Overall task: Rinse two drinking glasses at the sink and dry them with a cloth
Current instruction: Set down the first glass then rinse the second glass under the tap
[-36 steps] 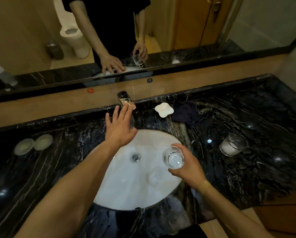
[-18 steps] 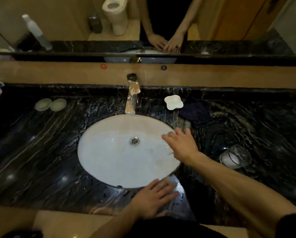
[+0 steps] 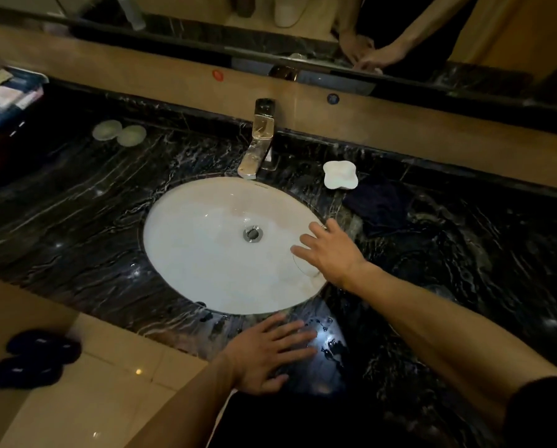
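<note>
While flat, R hand (image 3: 330, 253) over glass (image 3: 306, 270).

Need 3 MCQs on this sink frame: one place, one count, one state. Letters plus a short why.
1. Where is the white dish?
A) right of the faucet
B) inside the basin
C) on the floor

2. How many pale round discs lie on the left of the counter?
A) one
B) two
C) four

3. The left hand is:
A) wrapped round a glass
B) flat on the counter
C) on the faucet

Answers:
1 A, it sits on the counter just right of the faucet.
2 B, two discs lie side by side.
3 B, its fingers are straight, palm down at the front edge.
</note>
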`<state>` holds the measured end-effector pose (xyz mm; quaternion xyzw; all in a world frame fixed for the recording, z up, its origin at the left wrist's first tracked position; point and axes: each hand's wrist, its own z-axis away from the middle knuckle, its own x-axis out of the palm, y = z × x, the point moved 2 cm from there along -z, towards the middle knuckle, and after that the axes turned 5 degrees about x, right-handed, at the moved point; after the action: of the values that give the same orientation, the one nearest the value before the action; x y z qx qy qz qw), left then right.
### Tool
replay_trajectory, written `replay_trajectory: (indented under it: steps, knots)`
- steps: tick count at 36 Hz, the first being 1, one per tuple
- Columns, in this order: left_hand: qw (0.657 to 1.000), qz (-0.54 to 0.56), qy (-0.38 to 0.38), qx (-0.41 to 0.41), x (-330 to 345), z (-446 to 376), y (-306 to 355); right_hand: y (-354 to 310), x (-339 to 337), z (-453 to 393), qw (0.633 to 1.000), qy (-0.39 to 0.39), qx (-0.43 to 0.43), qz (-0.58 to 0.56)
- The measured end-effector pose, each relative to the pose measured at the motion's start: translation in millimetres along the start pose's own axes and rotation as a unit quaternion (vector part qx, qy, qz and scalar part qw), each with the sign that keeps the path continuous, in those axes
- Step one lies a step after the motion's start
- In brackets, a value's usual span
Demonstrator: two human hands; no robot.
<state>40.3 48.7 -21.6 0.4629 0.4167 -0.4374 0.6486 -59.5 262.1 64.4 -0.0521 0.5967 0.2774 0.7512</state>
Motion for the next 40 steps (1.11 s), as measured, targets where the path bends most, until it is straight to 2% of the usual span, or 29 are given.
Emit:
replay_trajectory:
  steps: [2, 4, 7, 9, 12, 17, 19, 26, 31, 40]
  knots:
    - [1.000, 0.001, -0.005, 0.000, 0.3, -0.4, 0.3, 2.5, 3.6, 5.3, 0.999, 0.018, 0.022, -0.034]
    - [1.000, 0.002, -0.016, 0.006, -1.0, -2.6, -0.3, 4.0, 6.1, 13.0, 0.991, 0.038, 0.084, -0.101]
    - [0.999, -0.007, -0.023, 0.027, -4.8, -11.7, -3.5, 6.5, 8.0, 26.9, 0.947, 0.063, 0.217, -0.230]
    - [0.999, -0.022, -0.021, 0.040, -10.3, -21.3, -5.5, 8.1, 8.5, 37.3, 0.881, 0.092, 0.310, -0.345]
    - [0.998, -0.027, -0.016, 0.047, -18.4, -34.5, -6.4, 6.2, 9.6, 55.4, 0.746, 0.172, 0.411, -0.495]
    - [0.998, -0.028, -0.018, 0.057, -17.9, -39.7, -7.7, -1.2, 24.5, 73.8, 0.575, 0.237, 0.514, -0.590]
    - [0.998, -0.030, -0.017, 0.061, -15.7, -39.6, -9.0, -1.7, 32.0, 77.6, 0.531, 0.255, 0.535, -0.606]
    - [0.998, -0.012, 0.000, 0.067, -13.3, -41.4, -10.9, -0.2, 50.4, 82.5, 0.493, 0.258, 0.562, -0.612]
    - [0.997, -0.009, -0.005, 0.075, -11.6, -40.7, -12.3, -0.5, 56.2, 80.2, 0.500, 0.246, 0.575, -0.599]
    - [0.996, 0.004, -0.004, 0.090, -8.4, -41.0, -14.8, -0.4, 58.5, 77.9, 0.488, 0.240, 0.585, -0.602]
